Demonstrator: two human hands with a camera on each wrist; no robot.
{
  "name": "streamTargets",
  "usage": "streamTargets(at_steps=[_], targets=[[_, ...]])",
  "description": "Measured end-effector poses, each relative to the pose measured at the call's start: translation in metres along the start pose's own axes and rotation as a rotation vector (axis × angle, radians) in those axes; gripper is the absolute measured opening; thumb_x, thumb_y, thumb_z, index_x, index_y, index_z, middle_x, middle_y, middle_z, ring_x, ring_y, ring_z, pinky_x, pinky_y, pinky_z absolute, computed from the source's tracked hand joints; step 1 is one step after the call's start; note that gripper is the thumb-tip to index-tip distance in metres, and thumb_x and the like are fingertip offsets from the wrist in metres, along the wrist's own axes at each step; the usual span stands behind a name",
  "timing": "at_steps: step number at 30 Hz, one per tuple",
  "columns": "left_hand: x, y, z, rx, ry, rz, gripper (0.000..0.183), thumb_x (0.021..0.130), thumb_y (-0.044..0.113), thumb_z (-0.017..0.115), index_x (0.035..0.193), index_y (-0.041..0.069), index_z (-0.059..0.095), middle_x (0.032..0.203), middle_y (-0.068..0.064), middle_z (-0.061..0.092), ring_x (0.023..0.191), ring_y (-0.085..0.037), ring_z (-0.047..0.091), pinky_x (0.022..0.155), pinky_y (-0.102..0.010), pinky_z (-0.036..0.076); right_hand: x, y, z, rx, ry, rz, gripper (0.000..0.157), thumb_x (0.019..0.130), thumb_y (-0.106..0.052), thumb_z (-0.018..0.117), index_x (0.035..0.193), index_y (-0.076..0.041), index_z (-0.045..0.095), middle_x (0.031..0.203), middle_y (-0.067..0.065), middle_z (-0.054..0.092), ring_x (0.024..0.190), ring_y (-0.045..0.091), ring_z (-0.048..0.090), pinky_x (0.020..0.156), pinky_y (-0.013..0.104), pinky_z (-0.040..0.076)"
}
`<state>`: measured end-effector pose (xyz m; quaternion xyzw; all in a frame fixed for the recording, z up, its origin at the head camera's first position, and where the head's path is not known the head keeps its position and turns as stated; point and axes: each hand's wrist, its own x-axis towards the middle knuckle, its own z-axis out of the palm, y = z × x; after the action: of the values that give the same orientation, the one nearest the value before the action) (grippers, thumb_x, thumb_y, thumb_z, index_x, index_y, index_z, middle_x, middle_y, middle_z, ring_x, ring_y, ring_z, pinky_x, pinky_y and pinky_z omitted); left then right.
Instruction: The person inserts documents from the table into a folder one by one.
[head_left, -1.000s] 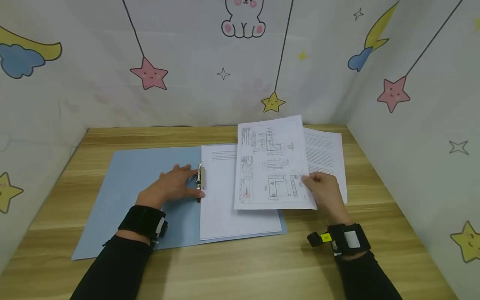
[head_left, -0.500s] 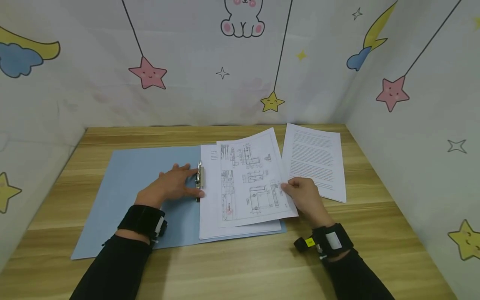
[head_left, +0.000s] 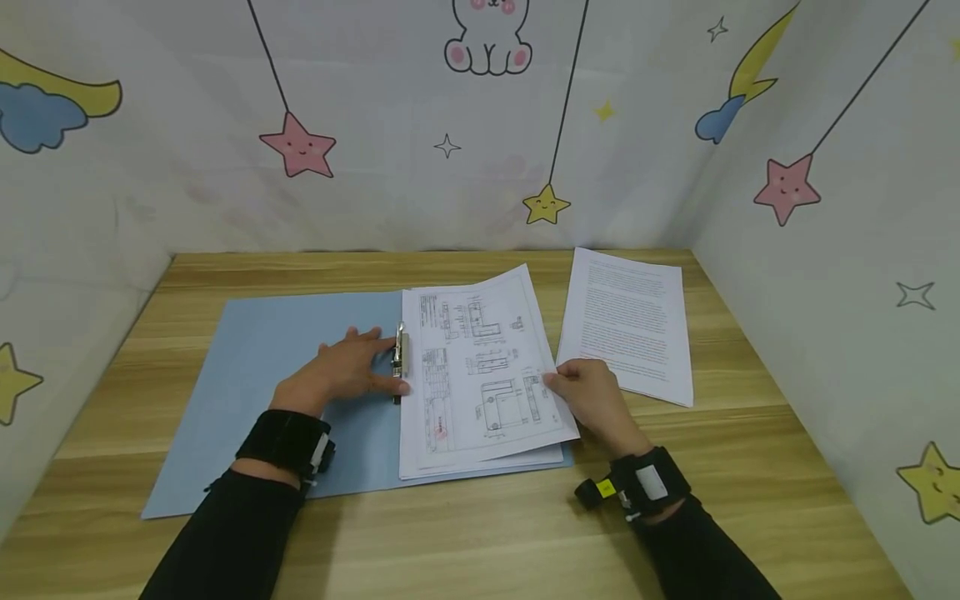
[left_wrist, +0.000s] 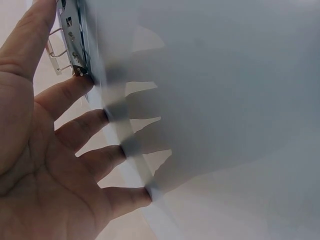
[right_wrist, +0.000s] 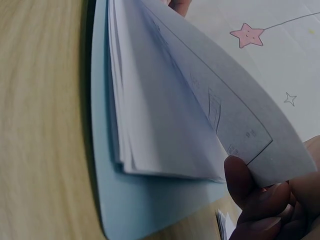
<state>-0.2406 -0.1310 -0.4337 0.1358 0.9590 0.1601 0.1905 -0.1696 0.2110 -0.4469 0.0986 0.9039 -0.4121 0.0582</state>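
Observation:
A light-blue folder (head_left: 247, 375) lies spread on the wooden table, with a metal clip (head_left: 398, 367) along its middle. To the right of the clip is a stack of white papers (right_wrist: 155, 115). Over that stack lies a sheet with technical drawings (head_left: 457, 358), its right side lifted and curved. My right hand (head_left: 596, 400) pinches the sheet's lower right edge between thumb and fingers. My left hand (head_left: 341, 371) rests on the folder with fingers spread, the thumb at the stack's left edge and the index finger by the clip.
Another pile of printed text pages (head_left: 633, 321) lies at the back right of the table (head_left: 480, 542). White cloth walls with cartoon stars (head_left: 297, 146) stand behind and at the sides.
My right hand has carried the drawing sheet left and toward me, from over the text pages onto the stack by the clip. The left hand has stayed in place.

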Motion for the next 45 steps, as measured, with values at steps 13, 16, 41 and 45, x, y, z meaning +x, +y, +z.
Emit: streamTargets(at_steps=[13, 16, 41, 45], targets=[[0.0003, 0.0005, 0.0002, 0.027, 0.006, -0.004, 0.105, 0.054, 0.074, 0.06, 0.139, 0.02, 0.031, 0.15, -0.018, 0.021, 0.133, -0.046, 0.006, 0.097, -0.078, 0.008, -0.0044, -0.0079, 0.01, 0.0, -0.011, -0.014, 0.019, 0.08, -0.031, 0.062, 0.077, -0.012, 0.067, 0.07, 0.007, 0.065, 0.059, 0.018, 0.055, 0.045, 0.028, 0.042], [0.0006, 0.0005, 0.0002, 0.031, 0.008, -0.001, 0.105, 0.054, 0.074, 0.06, 0.139, 0.02, 0.031, 0.15, -0.019, 0.021, 0.133, -0.046, 0.006, 0.096, -0.078, 0.008, -0.0042, -0.0076, 0.011, 0.0, -0.011, -0.021, 0.02, 0.079, -0.031, 0.062, 0.076, -0.012, 0.067, 0.07, 0.007, 0.065, 0.059, 0.018, 0.055, 0.044, 0.027, 0.041], [-0.0005, 0.0015, 0.0006, 0.029, 0.011, 0.001, 0.103, 0.055, 0.073, 0.06, 0.139, 0.02, 0.032, 0.15, -0.019, 0.021, 0.133, -0.047, 0.007, 0.095, -0.078, 0.009, 0.0021, -0.0017, 0.0104, -0.198, 0.061, -0.026, 0.019, 0.08, -0.033, 0.06, 0.073, -0.017, 0.066, 0.065, 0.003, 0.063, 0.053, 0.016, 0.053, 0.044, 0.029, 0.041], [-0.0004, 0.0013, 0.0004, 0.033, 0.014, 0.005, 0.104, 0.054, 0.073, 0.06, 0.139, 0.02, 0.032, 0.15, -0.019, 0.021, 0.132, -0.047, 0.008, 0.095, -0.079, 0.009, 0.0021, -0.0019, 0.0104, -0.197, 0.067, -0.037, 0.019, 0.079, -0.032, 0.06, 0.07, -0.017, 0.066, 0.064, 0.003, 0.063, 0.051, 0.016, 0.052, 0.043, 0.029, 0.041]])
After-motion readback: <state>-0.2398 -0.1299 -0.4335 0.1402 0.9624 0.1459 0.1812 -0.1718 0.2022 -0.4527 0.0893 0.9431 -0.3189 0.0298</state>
